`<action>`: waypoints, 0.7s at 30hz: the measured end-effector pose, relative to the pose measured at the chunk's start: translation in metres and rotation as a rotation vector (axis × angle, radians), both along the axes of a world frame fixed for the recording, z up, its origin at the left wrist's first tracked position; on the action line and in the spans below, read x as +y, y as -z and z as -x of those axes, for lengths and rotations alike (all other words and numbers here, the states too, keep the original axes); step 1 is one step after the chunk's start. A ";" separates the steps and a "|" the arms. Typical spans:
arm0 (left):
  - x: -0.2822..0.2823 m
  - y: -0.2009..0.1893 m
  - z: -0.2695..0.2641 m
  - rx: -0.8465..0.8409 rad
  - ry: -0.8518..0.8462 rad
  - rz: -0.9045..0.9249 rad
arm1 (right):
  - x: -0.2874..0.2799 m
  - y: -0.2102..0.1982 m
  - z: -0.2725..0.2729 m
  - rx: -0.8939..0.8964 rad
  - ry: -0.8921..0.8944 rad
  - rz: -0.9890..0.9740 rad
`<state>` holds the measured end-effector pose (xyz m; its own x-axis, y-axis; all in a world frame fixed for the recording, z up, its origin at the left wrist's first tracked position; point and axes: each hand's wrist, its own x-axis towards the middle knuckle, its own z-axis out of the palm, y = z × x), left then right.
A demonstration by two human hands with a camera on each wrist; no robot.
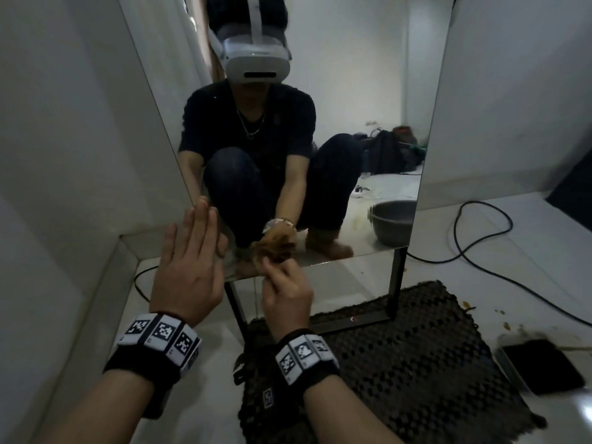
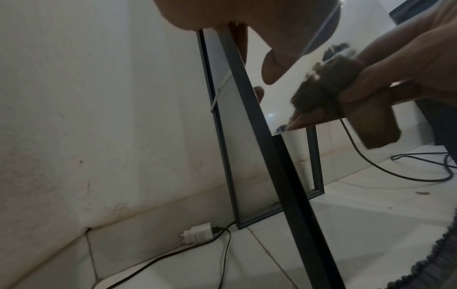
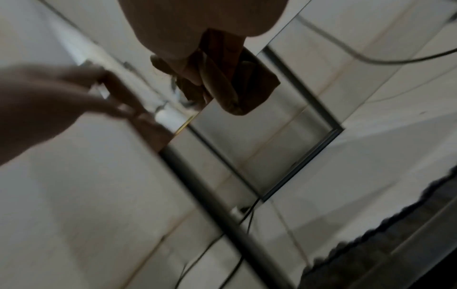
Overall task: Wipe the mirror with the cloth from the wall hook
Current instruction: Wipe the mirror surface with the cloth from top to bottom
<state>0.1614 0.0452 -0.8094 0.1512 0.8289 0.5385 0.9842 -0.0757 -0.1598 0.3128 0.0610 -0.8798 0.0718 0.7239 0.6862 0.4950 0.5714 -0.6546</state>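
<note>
Wristbands with marker tags sit nearest the head camera, one on each forearm. Right hand (image 1: 286, 294) has fingers curled round a bunched brown cloth (image 1: 272, 249), so that grip is closed on it. Cloth is pressed to the mirror (image 1: 336, 100) near the bottom edge, at about 6 o'clock on the glass. Left hand (image 1: 189, 261) is flat, fingers straight, at the left edge around 8 o'clock, palm against the glass; thumb looks wrapped behind the frame in the left wrist view. It looks like bracing, not holding anything else.

Progress, judged: cloth is off the hook and on the glass, so fetch is done and wiping is under way. Can't tell which zones are already clean; no streaks or wet patches are visible. Assume most of the pane from the middle up to 12 o'clock is left.

Edges and room:
- Mirror leans back on a thin black stand (image 1: 395, 283), feet on the floor and on a dark woven mat (image 1: 416, 347). Hard pushing up high could tip it, so keep the left hand bracing.
- White wall close at 9 o'clock, tight for left-side strokes.
- Open floor at 3 o'clock, but a black cable (image 1: 480, 251) loops there.
- Phone (image 1: 541, 366) lies on the floor at 4 o'clock, beside the mat.
- Charger (image 2: 197, 233) sits behind the stand by the wall.
</note>
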 end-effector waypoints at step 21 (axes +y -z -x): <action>0.004 0.007 0.005 -0.041 0.056 -0.066 | 0.103 -0.182 -0.142 0.127 0.132 -0.402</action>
